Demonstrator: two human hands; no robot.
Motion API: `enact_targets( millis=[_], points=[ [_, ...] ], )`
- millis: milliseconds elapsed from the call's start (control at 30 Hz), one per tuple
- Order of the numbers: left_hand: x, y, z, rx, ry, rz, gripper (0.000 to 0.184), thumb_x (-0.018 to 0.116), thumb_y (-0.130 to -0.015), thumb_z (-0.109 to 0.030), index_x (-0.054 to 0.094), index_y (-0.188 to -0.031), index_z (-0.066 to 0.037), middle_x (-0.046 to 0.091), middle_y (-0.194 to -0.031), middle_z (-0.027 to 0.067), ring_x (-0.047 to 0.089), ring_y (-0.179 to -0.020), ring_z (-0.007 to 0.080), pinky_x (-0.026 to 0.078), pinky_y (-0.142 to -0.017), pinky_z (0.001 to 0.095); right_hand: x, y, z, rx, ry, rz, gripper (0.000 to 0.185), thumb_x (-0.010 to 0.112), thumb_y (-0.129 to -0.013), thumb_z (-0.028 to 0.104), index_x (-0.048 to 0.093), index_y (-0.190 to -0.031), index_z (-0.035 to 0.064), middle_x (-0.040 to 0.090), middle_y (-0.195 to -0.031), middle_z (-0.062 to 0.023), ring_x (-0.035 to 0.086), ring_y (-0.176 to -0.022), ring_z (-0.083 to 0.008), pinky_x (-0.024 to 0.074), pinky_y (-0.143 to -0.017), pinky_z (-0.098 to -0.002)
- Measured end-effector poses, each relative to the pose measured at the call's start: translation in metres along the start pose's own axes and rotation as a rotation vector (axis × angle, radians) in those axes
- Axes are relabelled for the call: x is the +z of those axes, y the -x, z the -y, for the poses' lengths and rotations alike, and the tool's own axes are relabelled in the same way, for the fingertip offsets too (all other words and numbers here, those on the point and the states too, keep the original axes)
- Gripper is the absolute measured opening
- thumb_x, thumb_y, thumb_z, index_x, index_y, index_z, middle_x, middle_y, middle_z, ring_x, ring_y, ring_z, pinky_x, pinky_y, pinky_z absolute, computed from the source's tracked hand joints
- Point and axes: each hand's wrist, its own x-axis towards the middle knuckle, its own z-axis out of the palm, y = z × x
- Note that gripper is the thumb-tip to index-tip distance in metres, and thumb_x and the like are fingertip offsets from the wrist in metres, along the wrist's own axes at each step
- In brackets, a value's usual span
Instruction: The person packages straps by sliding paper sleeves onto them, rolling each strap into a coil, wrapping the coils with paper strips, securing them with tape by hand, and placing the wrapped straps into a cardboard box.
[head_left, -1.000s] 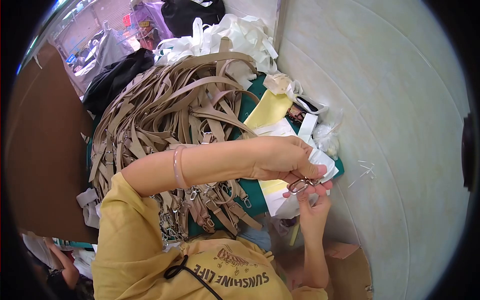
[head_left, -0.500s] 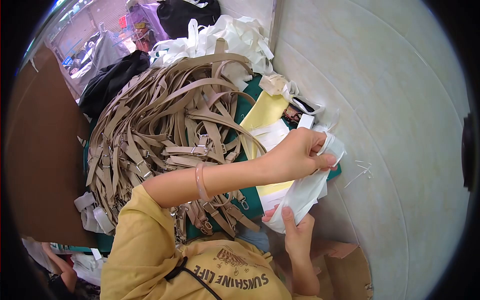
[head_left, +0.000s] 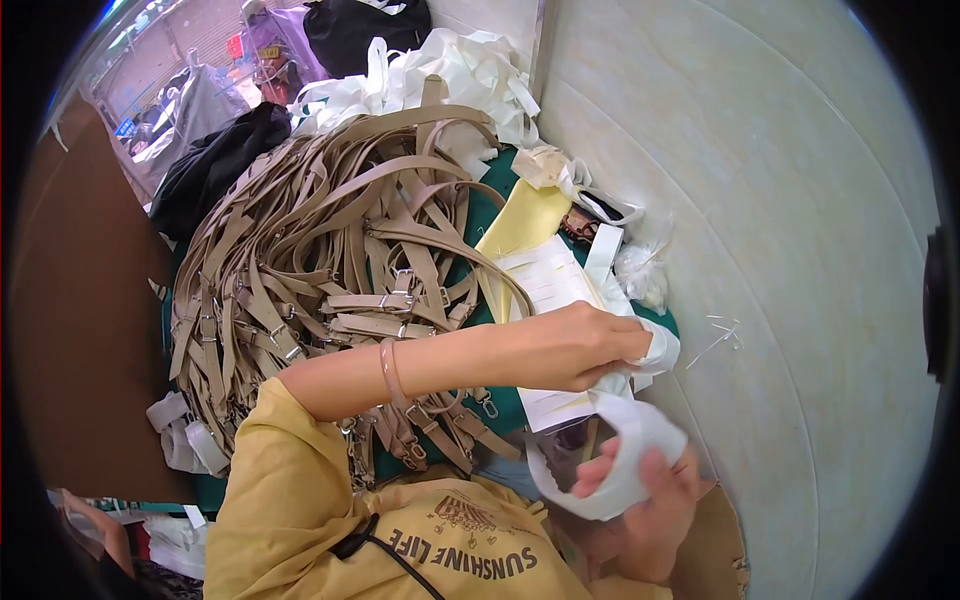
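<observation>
My left hand (head_left: 610,345), with a pink bangle on the wrist, is closed on a soft white strip (head_left: 640,430) of thin, fabric-like material. The strip bends round into a loop below it. My right hand (head_left: 650,500), lower and partly blurred, has its fingers through that loop and its thumb against the band. Under and behind my left hand lie white paper sheets with slit edges (head_left: 550,280) on a yellow sheet (head_left: 530,215). To the left of my hands is a large heap of beige straps (head_left: 330,230) with metal buckles and clasps.
White strips (head_left: 440,80) are piled at the back, near black bags (head_left: 365,35). A brown cardboard panel (head_left: 90,300) stands on the left. A pale wall (head_left: 800,250) borders the right, and a cardboard box (head_left: 715,550) is below. Another person's arm (head_left: 95,520) shows at lower left.
My left hand has moved down with the white strip. My right hand has moved right and down. The strip, stretched flat between the hands before, now opens into a loop around my right fingers.
</observation>
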Motion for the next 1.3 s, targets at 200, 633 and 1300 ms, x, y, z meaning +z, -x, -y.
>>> enact_targets(
  millis=[200, 633, 1300],
  points=[
    [0.01, 0.017, -0.008, -0.092, 0.135, 0.077, 0.014, 0.048, -0.088, -0.011, 0.042, -0.088, 0.001, 0.048, -0.073, 0.0206, 0.049, -0.072, 0.0432, 0.038, -0.062, 0.0473, -0.011, -0.016, 0.016, -0.016, -0.124, 0.026, 0.036, 0.048, -0.093, 0.026, 0.055, -0.098, -0.0085, 0.065, -0.071, -0.0186, 0.061, -0.049, -0.024, 0.0515, -0.044, -0.0345],
    [0.044, 0.038, 0.011, 0.032, 0.016, -0.219, 0.02, 0.061, -0.079, -0.009, 0.053, -0.095, -0.001, 0.055, -0.081, 0.0148, 0.055, -0.078, 0.034, 0.046, -0.069, 0.0396, -0.026, -0.018, 0.026, 0.043, -0.623, 0.065, 0.057, 0.039, -0.095, 0.04, 0.04, -0.122, -0.0102, 0.065, -0.097, -0.0188, 0.066, -0.078, -0.0244, 0.0522, -0.059, -0.0357],
    [0.035, -0.012, -0.092, -0.668, 1.234, 0.566, 0.03, 0.054, -0.093, -0.03, 0.06, -0.093, -0.001, 0.061, -0.075, 0.0006, 0.056, -0.07, 0.0056, 0.047, -0.064, 0.0227, -0.133, 0.02, -0.002, -0.977, -0.066, 0.149, 0.084, 0.048, -0.088, 0.043, 0.007, -0.14, -0.0084, 0.012, -0.149, -0.0227, 0.021, -0.136, -0.0328, 0.006, -0.114, -0.0405]
  ],
)
